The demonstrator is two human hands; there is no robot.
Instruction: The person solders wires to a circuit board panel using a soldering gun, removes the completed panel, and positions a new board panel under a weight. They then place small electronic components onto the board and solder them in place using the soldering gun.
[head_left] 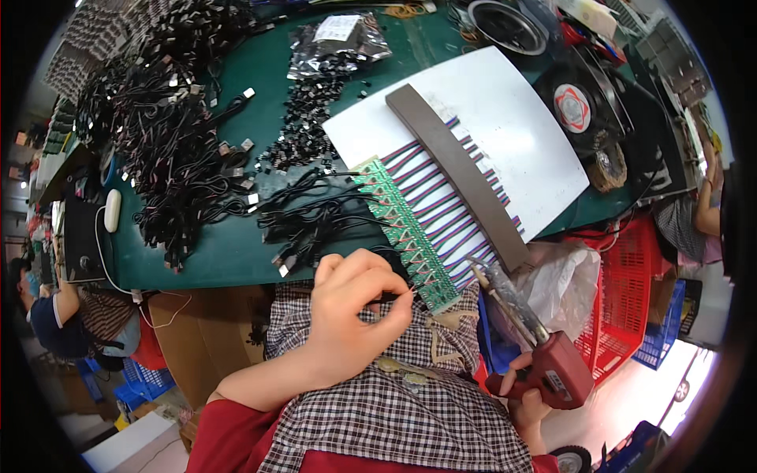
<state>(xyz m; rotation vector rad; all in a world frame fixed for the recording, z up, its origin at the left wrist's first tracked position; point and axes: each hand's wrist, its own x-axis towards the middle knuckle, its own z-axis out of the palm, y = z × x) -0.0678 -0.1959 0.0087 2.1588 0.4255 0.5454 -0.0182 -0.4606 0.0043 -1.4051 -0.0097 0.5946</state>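
Note:
Beside the near end of the green circuit board strip [406,232], my left hand [351,311] is closed in a pinch on the end of a thin black cable [384,299]. My right hand [527,398] grips a red soldering gun [560,369] by its handle. The gun's metal tip points up and left, close to the board's near end. Black cables [315,217] run from the board's left side. Striped ribbon wires [441,205] leave its right side and pass under a long brown bar [457,169]. All this lies on a white sheet [512,102].
A big heap of black USB cables [169,134] covers the green table's left part. Small black pieces [303,118] lie below a clear plastic bag [339,39]. A fan [576,106] stands at the right. Near the gun are a plastic bag [556,288] and a red crate [631,296].

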